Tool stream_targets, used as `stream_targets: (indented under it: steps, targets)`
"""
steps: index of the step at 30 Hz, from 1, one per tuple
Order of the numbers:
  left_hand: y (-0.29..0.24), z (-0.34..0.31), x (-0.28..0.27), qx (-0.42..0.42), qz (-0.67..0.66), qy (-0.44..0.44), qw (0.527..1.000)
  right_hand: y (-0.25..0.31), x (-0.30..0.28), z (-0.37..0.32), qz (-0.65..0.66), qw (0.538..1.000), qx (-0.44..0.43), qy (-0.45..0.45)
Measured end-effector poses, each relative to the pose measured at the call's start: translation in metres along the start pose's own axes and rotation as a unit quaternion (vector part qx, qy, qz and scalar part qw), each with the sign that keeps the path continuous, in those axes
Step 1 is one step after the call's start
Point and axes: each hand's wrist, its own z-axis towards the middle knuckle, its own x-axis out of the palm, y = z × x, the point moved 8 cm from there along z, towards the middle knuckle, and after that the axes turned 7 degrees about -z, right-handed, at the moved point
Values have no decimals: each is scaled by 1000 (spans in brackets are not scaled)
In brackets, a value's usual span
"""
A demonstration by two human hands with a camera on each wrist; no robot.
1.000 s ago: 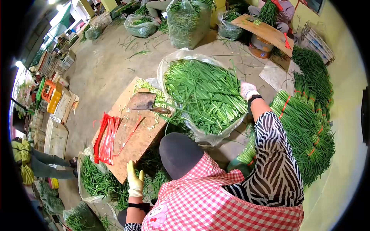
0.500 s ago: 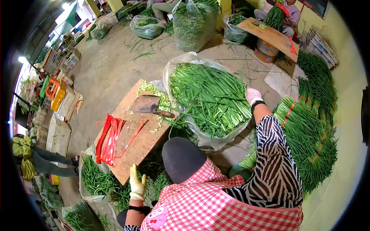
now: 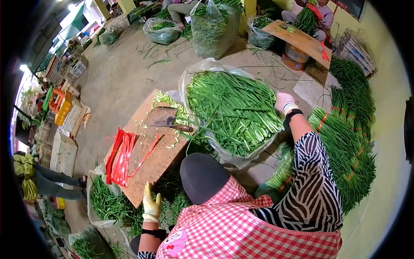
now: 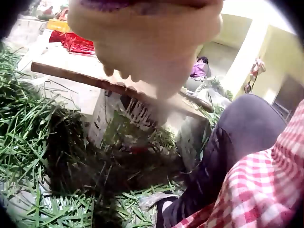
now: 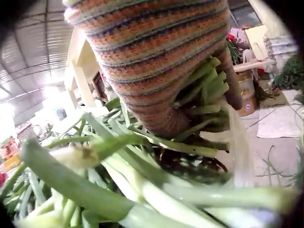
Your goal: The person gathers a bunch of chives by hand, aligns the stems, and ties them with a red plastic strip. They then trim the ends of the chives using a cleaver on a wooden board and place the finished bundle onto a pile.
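Note:
My right hand [image 3: 286,102], in a striped knit glove, is at the right side of a large clear plastic bag [image 3: 184,82] heaped with long green stalks [image 3: 228,108] like chives. In the right wrist view its fingers curl round a bunch of cut stalk ends [image 5: 206,88]. Loose pale stalks lie close beneath. My left hand [image 3: 151,205], in a pale yellow glove, is beside the near edge of a wooden board [image 3: 151,170], thumb apart and fingers extended, holding nothing visible. On the board lie red plastic ties [image 3: 121,157], a broad-bladed cleaver [image 3: 161,116] and pale chopped bits.
Tied bundles of greens [image 3: 340,146] stand along the right wall. Under the board's left side sits a bag of leaves [image 3: 105,198]. Another person [image 3: 321,17] works at a second board [image 3: 302,41] at the back right. Plastic crates [image 3: 64,151] line the left.
The head view has shifted slightly. My right hand stays at the bag's right side, its forearm swung a little to the right. My left hand stays by the board's near edge.

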Motion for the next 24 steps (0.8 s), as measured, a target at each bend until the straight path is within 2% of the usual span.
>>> stream_targets:
  steps: [3, 4, 6, 8, 10, 11, 14, 16, 18, 20, 22, 24]
  targets:
    - [6, -5, 0, -2, 7, -12, 1000, -3, -11, -8, -19, 1000, 4, 25]
    - [6, -7, -1, 4, 4, -13, 1000, 1, -29, -21, -11, 1000, -15, -6]
    - [10, -9, 0, 6, 47, 2, 999, 3, -45, -23, 2, 1000, -18, -11]
    - [8, -8, -3, 20, 37, 3, 999, 12, -69, -45, 49, 998, -24, 34]
    - [5, -4, -6, 8, 7, 1, 1000, 20, -65, -55, 29, 997, -40, 57]
    - [9, -4, -6, 18, 5, -12, 1000, 24, -56, -64, 62, 992, -41, 97]
    - [0, -3, -8, 7, -33, -15, 999, 36, -6, -75, 84, 991, -98, 34]
    - [0, -4, -5, 13, -9, -11, 1000, 40, 10, -84, 82, 994, -67, 28]
    - [-1, -6, -5, 13, 8, 2, 1000, 29, 23, -73, 163, 978, -99, 85]
    - [-3, -8, -8, 13, 7, 2, 1000, 18, 18, -62, 167, 970, -148, 98]
    - [-8, -6, -12, 4, 4, 1, 1000, 6, 14, -53, 153, 963, -136, 177]
    - [1, -5, -13, -3, -35, -7, 999, -6, 23, -52, 361, 899, -72, 237]
